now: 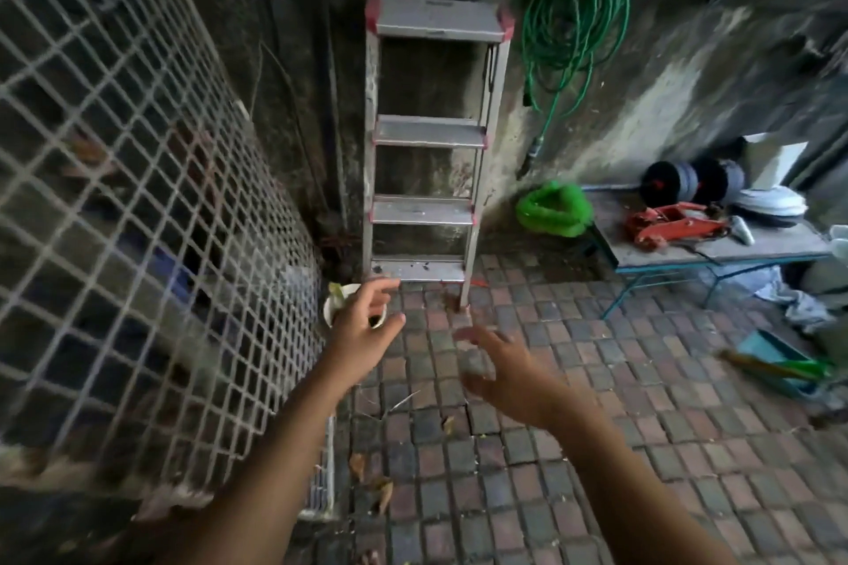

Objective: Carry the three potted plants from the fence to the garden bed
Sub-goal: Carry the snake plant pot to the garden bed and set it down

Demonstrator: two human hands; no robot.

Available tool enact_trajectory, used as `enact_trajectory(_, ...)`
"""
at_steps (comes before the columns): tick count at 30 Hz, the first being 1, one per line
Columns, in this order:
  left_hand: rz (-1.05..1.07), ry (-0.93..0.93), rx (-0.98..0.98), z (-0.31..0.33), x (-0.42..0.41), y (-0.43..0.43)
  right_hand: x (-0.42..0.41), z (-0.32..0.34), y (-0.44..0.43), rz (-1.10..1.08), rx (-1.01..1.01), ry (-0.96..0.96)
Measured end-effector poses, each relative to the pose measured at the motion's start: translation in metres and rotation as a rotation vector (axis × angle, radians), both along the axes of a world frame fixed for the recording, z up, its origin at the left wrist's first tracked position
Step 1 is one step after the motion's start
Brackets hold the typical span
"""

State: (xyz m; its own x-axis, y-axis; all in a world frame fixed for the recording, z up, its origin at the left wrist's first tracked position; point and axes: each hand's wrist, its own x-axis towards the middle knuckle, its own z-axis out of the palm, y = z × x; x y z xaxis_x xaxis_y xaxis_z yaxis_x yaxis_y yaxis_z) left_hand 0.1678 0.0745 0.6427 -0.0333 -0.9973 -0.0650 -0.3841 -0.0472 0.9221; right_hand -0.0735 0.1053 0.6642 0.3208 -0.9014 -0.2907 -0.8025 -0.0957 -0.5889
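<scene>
reaching hands (362,326) (500,369), fingers spread

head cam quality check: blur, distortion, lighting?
Head view: right hand smeared by motion blur, left hand sharper; wide-angle lens bows the mesh fence on the left; light dim and flat, no glare; white pot partly hidden behind the left hand.

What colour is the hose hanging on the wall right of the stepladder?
Green; the coiled hose shows clearly in the head view, upper right of the stepladder.
</scene>
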Motion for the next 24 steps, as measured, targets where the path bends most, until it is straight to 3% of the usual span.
enact_trajectory(9,0.054,-0.100,0.107,-0.052,-0.094,-0.135,-0.102,-0.043,-0.141,-0.086,-0.002,0.077)
enact_trajectory(17,0.402,-0.132,0.314,-0.147,-0.126,-0.238,-0.120,-0.117,-0.343,0.238,-0.001,0.126)
enact_trajectory(24,0.660,-0.048,0.569,-0.305,-0.133,-0.271,-0.072,-0.255,-0.458,0.534,0.092,0.219)
